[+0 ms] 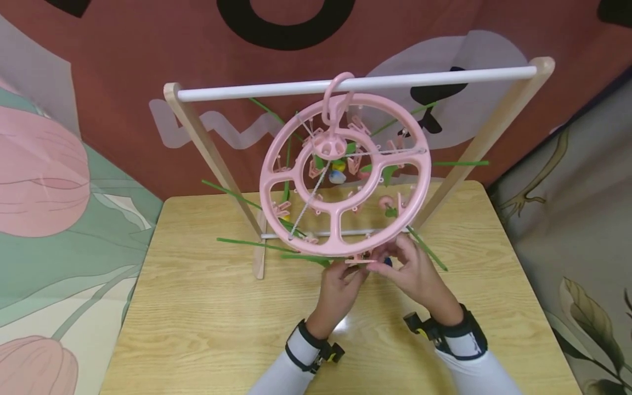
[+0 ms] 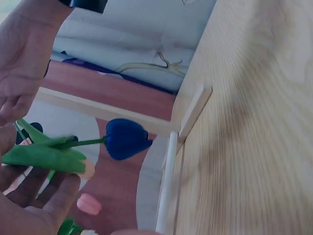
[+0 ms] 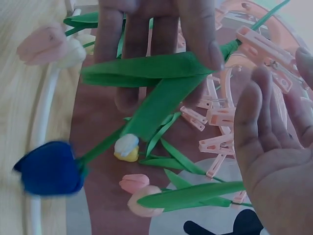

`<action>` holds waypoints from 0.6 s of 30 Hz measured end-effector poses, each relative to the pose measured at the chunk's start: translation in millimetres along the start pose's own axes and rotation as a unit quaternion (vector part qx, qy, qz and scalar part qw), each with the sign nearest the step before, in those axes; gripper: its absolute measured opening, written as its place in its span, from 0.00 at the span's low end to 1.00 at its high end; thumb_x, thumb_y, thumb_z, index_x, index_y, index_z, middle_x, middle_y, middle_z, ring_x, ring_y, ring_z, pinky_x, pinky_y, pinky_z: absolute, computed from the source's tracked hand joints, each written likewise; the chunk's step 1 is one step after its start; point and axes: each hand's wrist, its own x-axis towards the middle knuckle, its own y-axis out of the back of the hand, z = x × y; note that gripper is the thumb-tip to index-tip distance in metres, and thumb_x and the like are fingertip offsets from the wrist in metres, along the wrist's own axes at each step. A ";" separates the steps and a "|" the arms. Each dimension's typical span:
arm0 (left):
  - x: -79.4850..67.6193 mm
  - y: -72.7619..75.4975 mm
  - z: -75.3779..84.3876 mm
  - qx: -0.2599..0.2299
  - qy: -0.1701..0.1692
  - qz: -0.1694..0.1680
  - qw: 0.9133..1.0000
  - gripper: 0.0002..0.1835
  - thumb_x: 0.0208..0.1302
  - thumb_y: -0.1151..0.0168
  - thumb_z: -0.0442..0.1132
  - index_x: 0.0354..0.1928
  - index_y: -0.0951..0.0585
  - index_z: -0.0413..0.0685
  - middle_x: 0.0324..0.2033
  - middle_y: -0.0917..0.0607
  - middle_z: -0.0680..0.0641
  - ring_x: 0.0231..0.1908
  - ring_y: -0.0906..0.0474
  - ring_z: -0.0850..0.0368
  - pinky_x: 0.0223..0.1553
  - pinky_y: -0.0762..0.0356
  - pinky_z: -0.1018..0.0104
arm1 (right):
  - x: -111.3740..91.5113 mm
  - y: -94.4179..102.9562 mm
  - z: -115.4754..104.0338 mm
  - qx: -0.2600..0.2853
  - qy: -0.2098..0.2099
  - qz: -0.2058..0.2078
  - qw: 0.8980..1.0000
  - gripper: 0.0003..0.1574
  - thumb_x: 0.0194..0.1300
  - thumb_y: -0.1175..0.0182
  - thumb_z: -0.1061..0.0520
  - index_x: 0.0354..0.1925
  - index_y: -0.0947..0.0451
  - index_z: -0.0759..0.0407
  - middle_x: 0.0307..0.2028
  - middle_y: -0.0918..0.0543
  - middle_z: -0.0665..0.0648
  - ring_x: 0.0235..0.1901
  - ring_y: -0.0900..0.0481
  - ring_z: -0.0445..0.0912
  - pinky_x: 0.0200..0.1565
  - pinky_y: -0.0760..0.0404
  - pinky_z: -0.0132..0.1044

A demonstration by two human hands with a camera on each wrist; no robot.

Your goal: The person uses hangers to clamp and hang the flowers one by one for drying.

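Note:
A pink round clip hanger [image 1: 422, 186] hangs by its hook from a white bar, with several artificial tulips clipped upside down under it. My left hand [image 1: 338, 293] holds an artificial blue tulip [image 3: 51, 169] by its green stem and leaves, below the hanger's near edge. The bloom points down toward the table. My right hand [image 1: 417, 271] pinches the handle end of a pink clip [image 3: 261, 49], whose other end meets the tulip's stem. Whether the clip's tips grip the stem cannot be told. The head view mostly hides the bloom behind the right hand.
A rack with wooden legs [image 1: 212, 153] and a white top bar [image 1: 276, 88] stands on the wooden table [image 1: 197, 318]. A lower white rod [image 2: 167, 181] joins its legs. Other hanging blooms include a pink tulip [image 2: 89, 204]. Green stems stick out around the ring. A printed cloth [image 1: 148, 49] hangs behind.

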 end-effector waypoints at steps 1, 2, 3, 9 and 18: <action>0.0 2.1 0.5 0.007 0.002 -0.008 1.000 0.16 0.63 0.32 0.23 0.53 0.17 0.31 0.50 0.14 0.33 0.52 0.14 0.48 0.51 0.11 0.59 | -0.9 0.4 1.5 -0.012 0.005 0.002 1.000 0.28 0.57 0.30 0.76 0.54 0.27 0.69 0.36 0.21 0.58 0.34 0.22 0.38 0.36 0.17 0.26; -0.1 4.7 0.7 0.023 0.002 -0.014 1.000 0.18 0.63 0.30 0.24 0.55 0.18 0.34 0.52 0.14 0.34 0.52 0.14 0.46 0.52 0.12 0.60 | -2.3 1.0 3.2 -0.021 0.011 0.005 1.000 0.28 0.56 0.30 0.77 0.53 0.27 0.69 0.36 0.22 0.59 0.33 0.23 0.38 0.34 0.18 0.27; -0.5 7.6 0.7 0.038 0.002 -0.017 0.999 0.19 0.62 0.29 0.25 0.55 0.18 0.35 0.52 0.14 0.35 0.52 0.14 0.44 0.52 0.12 0.60 | -3.7 1.9 4.6 -0.029 0.013 0.007 0.999 0.28 0.56 0.30 0.78 0.53 0.27 0.68 0.35 0.22 0.58 0.32 0.24 0.38 0.33 0.19 0.27; -5.4 39.3 5.1 0.111 0.009 -0.053 0.992 0.19 0.67 0.30 0.33 0.58 0.18 0.40 0.53 0.13 0.40 0.51 0.13 0.42 0.52 0.11 0.60 | -18.6 8.4 11.8 -0.043 0.013 0.028 0.999 0.30 0.58 0.36 0.82 0.57 0.25 0.68 0.36 0.18 0.55 0.36 0.21 0.37 0.37 0.16 0.26; -13.0 98.6 13.7 0.205 -0.034 -0.114 0.972 0.07 0.70 0.34 0.34 0.47 0.14 0.42 0.43 0.10 0.47 0.41 0.12 0.59 0.45 0.12 0.69 | -40.9 35.6 25.1 -0.157 -0.003 0.046 0.987 0.27 0.61 0.36 0.79 0.57 0.20 0.65 0.39 0.13 0.55 0.39 0.17 0.36 0.41 0.17 0.20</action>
